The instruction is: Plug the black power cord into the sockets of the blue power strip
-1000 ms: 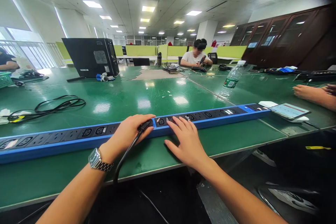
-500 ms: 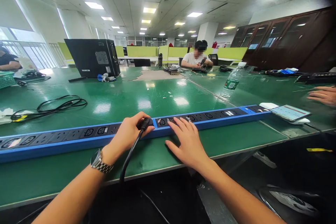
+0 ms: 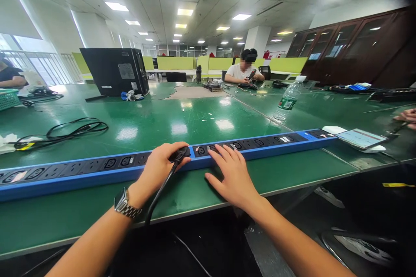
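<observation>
A long blue power strip (image 3: 266,152) with black sockets lies across the green table near its front edge. My left hand (image 3: 160,166), a metal-banded watch on its wrist, grips a black power plug (image 3: 182,154) against the strip at its middle. Whether the plug's pins sit fully in a socket is hidden. From the plug a thick black cord (image 3: 159,194) drops over the table edge. My right hand (image 3: 231,172) rests open just to the right, its spread fingertips on the strip's sockets and the thumb apart.
A water bottle (image 3: 288,98) and a tablet (image 3: 360,137) stand at the right. Black computer case (image 3: 113,71) and coiled cable (image 3: 76,129) are on the left. Another person (image 3: 242,71) sits across the table; another person's hand (image 3: 407,117) shows at the right edge.
My left hand and the plug have barely shifted; the wrist has moved slightly right and the cord hangs a little further left. The other person's hand at the right has drawn back.
</observation>
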### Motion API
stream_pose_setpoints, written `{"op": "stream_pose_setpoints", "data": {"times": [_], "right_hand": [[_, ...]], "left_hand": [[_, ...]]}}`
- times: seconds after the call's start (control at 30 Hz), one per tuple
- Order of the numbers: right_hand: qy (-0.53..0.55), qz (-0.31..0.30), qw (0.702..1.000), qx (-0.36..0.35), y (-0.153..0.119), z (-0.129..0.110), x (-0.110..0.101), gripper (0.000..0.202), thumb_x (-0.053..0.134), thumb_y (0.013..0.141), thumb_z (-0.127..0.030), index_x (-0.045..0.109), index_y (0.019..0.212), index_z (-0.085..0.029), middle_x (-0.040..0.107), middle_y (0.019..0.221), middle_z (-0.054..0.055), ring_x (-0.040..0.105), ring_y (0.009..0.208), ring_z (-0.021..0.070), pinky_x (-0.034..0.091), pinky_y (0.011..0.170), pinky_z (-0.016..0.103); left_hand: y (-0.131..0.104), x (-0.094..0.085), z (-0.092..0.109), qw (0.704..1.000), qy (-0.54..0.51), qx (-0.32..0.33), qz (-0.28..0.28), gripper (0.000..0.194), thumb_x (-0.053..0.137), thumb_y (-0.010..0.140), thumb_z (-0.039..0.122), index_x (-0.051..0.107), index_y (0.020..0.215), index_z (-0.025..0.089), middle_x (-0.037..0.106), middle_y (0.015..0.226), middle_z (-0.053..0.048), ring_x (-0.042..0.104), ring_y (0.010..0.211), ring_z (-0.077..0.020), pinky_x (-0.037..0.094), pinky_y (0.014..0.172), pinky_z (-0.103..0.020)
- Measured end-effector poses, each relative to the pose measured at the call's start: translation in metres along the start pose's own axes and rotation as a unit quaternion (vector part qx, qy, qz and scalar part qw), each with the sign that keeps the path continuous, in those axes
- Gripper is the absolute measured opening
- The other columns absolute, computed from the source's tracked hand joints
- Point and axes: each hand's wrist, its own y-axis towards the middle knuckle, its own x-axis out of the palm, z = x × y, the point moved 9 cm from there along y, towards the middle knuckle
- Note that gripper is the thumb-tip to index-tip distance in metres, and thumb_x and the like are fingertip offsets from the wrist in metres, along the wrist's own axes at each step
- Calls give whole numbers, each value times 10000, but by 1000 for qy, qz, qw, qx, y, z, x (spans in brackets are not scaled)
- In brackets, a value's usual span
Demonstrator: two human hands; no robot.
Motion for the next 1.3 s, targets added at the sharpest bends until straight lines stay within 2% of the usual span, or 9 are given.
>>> {"op": "stream_pose_setpoints", "data": {"times": [0.07, 0.2, 0.43, 0.57, 0.7, 0.87, 1.03, 1.13, 1.3], "right_hand": [[2, 1, 1000, 0, 0, 0, 0, 581, 606, 834, -400, 529, 1375, -205, 484, 1465, 112, 382, 1365, 321, 260, 1139, 551], [2, -3, 1000, 4, -1, 0, -1, 581, 608, 836, -401, 525, 1377, -209, 478, 1470, 108, 373, 1373, 316, 251, 1148, 544], [0, -3, 1000, 2, 0, 0, 0, 590, 614, 835, -396, 519, 1386, -206, 476, 1471, 108, 373, 1375, 316, 251, 1149, 547], [-3, -2, 1000, -2, 0, 1, 1, 593, 620, 832, -396, 521, 1385, -207, 478, 1470, 110, 375, 1376, 320, 262, 1144, 555], [-5, 1, 1000, -4, -1, 1, 1, 590, 615, 835, -401, 523, 1384, -206, 482, 1467, 110, 379, 1373, 320, 265, 1144, 556], [-5, 1, 1000, -1, -1, 1, 1, 591, 612, 836, -399, 518, 1389, -212, 479, 1469, 105, 379, 1376, 320, 260, 1146, 554], [-3, 2, 1000, -1, -1, 1, 0, 584, 608, 835, -394, 522, 1384, -211, 483, 1466, 105, 384, 1372, 321, 264, 1142, 556], [-6, 3, 1000, -2, -1, 1, 0, 584, 612, 834, -397, 525, 1381, -210, 484, 1465, 108, 385, 1372, 322, 267, 1141, 556], [-6, 0, 1000, -2, 0, 1, 1, 585, 618, 832, -397, 526, 1379, -210, 483, 1467, 105, 381, 1374, 322, 262, 1145, 555]], "left_hand": [[-1, 0, 3, 1000, -1, 21, -2, 315, 658, 833, 428, 674, 1091, 248, 722, 953, -47, 647, 842, -198, 496, 777, -308], [-1, 2, 3, 999, 3, 22, -30, 307, 614, 864, 416, 641, 1117, 244, 713, 1012, -53, 649, 883, -207, 490, 822, -330], [0, 6, 6, 998, 28, 16, -47, 273, 607, 861, 363, 576, 1099, 232, 676, 909, -26, 617, 781, -182, 474, 732, -301], [0, 3, 3, 1000, 17, 10, -15, 256, 622, 849, 323, 554, 1077, 228, 642, 863, -6, 587, 735, -159, 466, 696, -278], [-1, -11, -6, 995, -77, -7, 57, 282, 664, 827, 326, 556, 1065, 222, 621, 854, 6, 599, 725, -136, 482, 694, -255], [0, -12, -14, 988, -140, -24, 58, 308, 706, 792, 335, 577, 1040, 207, 616, 811, 6, 607, 704, -137, 494, 675, -261], [-1, -9, -13, 993, -102, -19, 54, 295, 697, 804, 315, 607, 1062, 205, 633, 812, -1, 577, 677, -131, 477, 656, -263], [1, -9, -5, 996, -74, 5, 55, 286, 703, 802, 301, 625, 1057, 198, 652, 866, -16, 560, 691, -129, 474, 671, -267], [9, -2, 6, 999, -29, 7, 19, 217, 756, 761, 275, 639, 918, 182, 631, 757, 12, 543, 666, -130, 436, 625, -252]]}}
